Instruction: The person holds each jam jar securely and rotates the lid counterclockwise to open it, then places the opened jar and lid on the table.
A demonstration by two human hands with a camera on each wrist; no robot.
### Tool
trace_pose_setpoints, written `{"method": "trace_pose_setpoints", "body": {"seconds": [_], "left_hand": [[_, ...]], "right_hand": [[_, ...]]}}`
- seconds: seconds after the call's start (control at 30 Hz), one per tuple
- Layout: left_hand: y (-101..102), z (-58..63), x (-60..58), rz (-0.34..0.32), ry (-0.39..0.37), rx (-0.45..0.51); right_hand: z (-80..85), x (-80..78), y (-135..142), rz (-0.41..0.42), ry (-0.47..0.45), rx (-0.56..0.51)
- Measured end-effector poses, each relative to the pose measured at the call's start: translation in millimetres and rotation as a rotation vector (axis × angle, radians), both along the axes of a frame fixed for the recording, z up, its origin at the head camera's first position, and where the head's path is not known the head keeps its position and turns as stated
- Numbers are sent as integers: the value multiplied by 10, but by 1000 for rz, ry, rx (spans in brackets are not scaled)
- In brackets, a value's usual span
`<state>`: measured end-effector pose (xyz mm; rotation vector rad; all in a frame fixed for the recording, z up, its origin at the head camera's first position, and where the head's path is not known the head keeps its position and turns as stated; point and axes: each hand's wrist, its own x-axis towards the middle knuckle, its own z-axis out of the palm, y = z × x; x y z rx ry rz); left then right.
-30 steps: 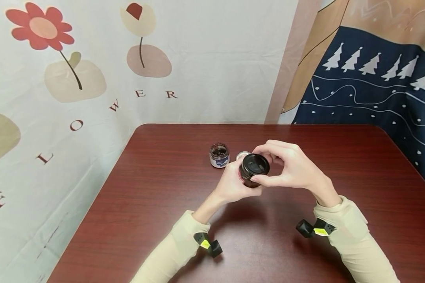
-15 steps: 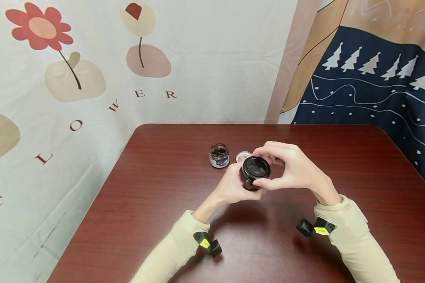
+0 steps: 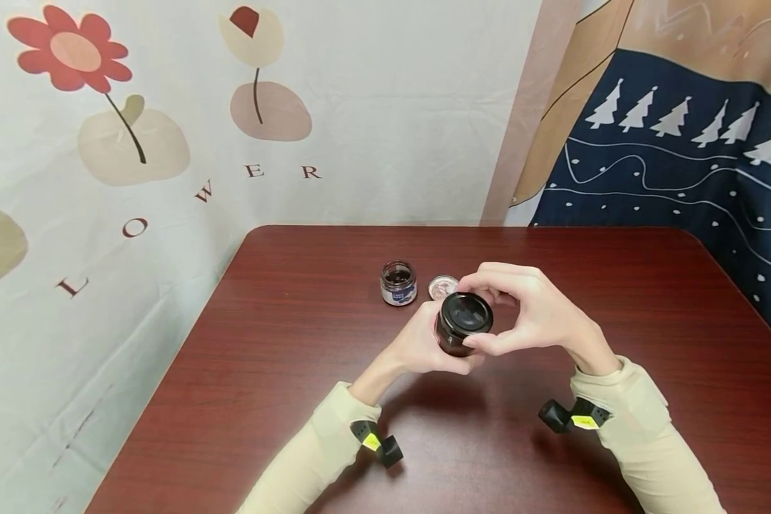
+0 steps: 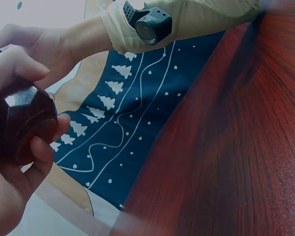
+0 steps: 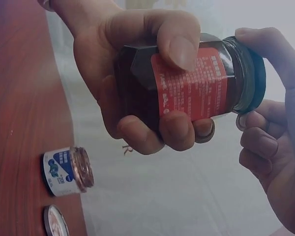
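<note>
My left hand [image 3: 417, 344] grips a dark jam jar [image 5: 201, 81] round its faceted glass body. In the right wrist view its red label reads "strawberry". On the jar's mouth sits a black lid [image 3: 466, 313], facing up toward the head camera. The right hand [image 3: 536, 308] pinches the lid's rim, thumb on one side and fingers on the other. Both hands hold the jar above the table, tilted. In the left wrist view the lower part of the jar [image 4: 24, 118] shows between the left thumb and fingers.
Behind the hands, a smaller jar [image 3: 398, 291] with a blue and white label stands uncovered on the reddish-brown table [image 3: 283, 321], dark contents inside. Beside it lies a loose lid [image 3: 442, 287], inner side up. Printed cloths [image 3: 392, 107] hang behind the table.
Both hands and the jar have come slightly lower and nearer to me, so more of the loose lid shows. The grip on jar and lid looks the same.
</note>
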<state>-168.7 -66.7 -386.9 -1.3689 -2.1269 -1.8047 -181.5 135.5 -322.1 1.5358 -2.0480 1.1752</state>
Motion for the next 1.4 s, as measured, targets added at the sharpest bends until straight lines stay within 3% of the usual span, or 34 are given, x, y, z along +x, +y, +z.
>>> {"method": "trace_pose_setpoints", "body": {"seconds": [0.2, 0.4, 0.47, 0.83, 1.4], "left_hand": [[-13, 2, -12, -85, -11, 1], [-38, 21, 7, -234, -114, 33], [-44, 36, 11, -253, -124, 42], [-36, 36, 3, -136, -30, 37], [-93, -17, 4, -91, -112, 97]], "right_hand": [[-8, -9, -9, 53, 18, -16], [18, -6, 6, 103, 17, -47], [31, -5, 15, 104, 19, -61], [22, -23, 6, 82, -7, -63], [25, -16, 29, 10, -62, -27]]}}
